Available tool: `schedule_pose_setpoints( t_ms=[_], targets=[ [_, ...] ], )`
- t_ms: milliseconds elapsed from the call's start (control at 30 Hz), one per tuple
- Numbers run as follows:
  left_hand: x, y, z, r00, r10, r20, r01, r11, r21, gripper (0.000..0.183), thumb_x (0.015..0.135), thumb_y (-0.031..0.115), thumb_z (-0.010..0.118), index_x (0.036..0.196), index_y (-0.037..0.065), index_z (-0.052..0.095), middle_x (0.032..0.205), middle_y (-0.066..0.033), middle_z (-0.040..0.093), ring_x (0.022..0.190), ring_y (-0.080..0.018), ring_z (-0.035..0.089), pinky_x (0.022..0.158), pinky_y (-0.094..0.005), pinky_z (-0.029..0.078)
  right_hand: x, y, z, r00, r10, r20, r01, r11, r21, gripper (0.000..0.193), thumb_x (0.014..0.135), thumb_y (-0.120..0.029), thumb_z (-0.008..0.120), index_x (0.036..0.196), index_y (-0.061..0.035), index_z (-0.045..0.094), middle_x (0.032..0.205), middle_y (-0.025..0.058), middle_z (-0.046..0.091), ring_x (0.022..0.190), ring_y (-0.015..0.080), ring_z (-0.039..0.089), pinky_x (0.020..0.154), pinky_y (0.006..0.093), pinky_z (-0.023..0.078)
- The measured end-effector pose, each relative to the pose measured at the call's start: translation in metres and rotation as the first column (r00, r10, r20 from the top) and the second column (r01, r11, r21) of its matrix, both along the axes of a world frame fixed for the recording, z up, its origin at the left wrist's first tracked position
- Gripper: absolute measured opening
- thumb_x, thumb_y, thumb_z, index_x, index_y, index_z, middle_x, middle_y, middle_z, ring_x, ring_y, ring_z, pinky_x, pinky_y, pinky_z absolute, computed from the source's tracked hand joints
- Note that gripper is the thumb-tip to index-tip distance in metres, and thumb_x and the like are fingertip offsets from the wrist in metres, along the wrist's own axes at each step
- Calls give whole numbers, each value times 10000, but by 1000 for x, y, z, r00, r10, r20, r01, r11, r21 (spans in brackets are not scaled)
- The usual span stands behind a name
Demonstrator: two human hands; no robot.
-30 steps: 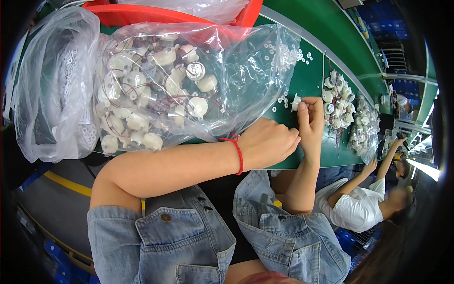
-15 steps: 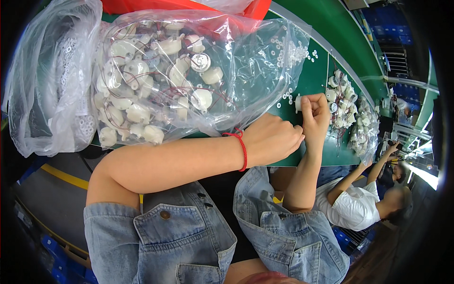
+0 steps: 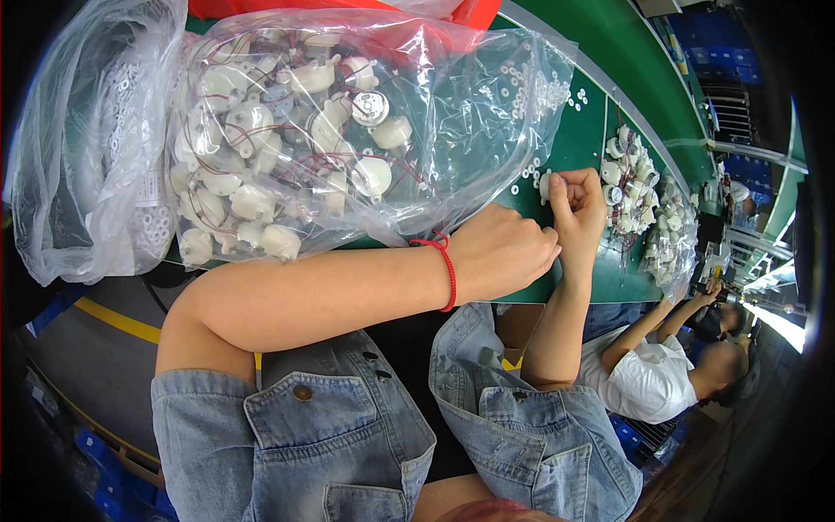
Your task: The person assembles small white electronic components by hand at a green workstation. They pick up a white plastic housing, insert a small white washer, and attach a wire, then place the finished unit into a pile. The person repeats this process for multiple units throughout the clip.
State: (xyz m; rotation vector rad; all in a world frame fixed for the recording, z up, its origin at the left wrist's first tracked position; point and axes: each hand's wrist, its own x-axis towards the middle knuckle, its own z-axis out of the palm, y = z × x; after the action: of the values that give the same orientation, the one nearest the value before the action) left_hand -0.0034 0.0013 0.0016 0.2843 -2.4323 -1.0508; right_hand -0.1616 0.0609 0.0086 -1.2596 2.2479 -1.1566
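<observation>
My right hand (image 3: 577,207) is raised at the table's near right, its fingers closed on a small white motor (image 3: 545,188). Beside it, my left hand (image 3: 506,250) is curled, the fingertips close to the right hand's heel; whatever they hold is hidden. A red cord bracelet circles the left wrist. Left of the hands, a clear plastic bag (image 3: 470,130) holds several white motors (image 3: 248,126) with thin dark red wires. Small white washers (image 3: 514,189) lie loose near the held motor, and others are scattered under or in the bag's far end.
Another clear bag (image 3: 52,174) of white washers stands at the far left. Behind is a red bin (image 3: 348,10). To the right, a pile of wired motors (image 3: 630,178) and a bagged heap (image 3: 670,235) rest on the green table (image 3: 578,130). A person in white (image 3: 648,370) works farther right.
Both hands stay almost in place, and the right hand's motor has turned and shifted slightly left. The neighbouring person's arms have moved a little lower.
</observation>
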Motion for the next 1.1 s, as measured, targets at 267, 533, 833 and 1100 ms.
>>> schedule_pose_setpoints(
  t_ms=[267, 533, 833, 1100],
  targets=[
    [-1, 0, 0, 1000, -13, 11, 13, 1000, 16, 292, 949, 252, 554, 745, 54, 625, 601, -112, 639, 544, -288, 641, 521, -415, 486, 2, 0, 4, 994, 27, -107, -21, 998, 60, 198, 901, -124, 712, 853, -30, 544, 552, -37, 433, 498, 27, 331, 447, 237, 236],
    [1, 1, 0, 1000, -3, -19, 5, 997, 79, 321, 928, 241, 560, 676, 50, 619, 547, -128, 601, 500, -314, 608, 509, -429, 472, 12, -6, 27, 945, 191, -266, -105, 945, 309, 238, 945, -166, 647, 939, -25, 456, 617, 154, 536, 502, 283, 498, 475, 387, 376],
    [3, -1, 4, 1000, -12, -6, 13, 992, 127, 340, 886, 235, 572, 600, 53, 601, 531, -152, 584, 486, -337, 592, 512, -449, 465, 17, -11, 29, 906, 266, -329, -168, 940, 297, 234, 948, -156, 634, 947, -24, 441, 660, 199, 564, 585, 384, 571, 520, 436, 420],
    [2, -4, 15, 995, -55, 88, 51, 998, 41, 371, 928, 407, 580, 847, 54, 661, 712, -138, 685, 647, -319, 670, 576, -423, 505, -18, 14, 22, 987, -103, -120, 79, 979, -188, 168, 985, -178, 608, 984, -21, 547, 612, 2, 510, 542, 53, 431, 482, 246, 312]
  ],
)
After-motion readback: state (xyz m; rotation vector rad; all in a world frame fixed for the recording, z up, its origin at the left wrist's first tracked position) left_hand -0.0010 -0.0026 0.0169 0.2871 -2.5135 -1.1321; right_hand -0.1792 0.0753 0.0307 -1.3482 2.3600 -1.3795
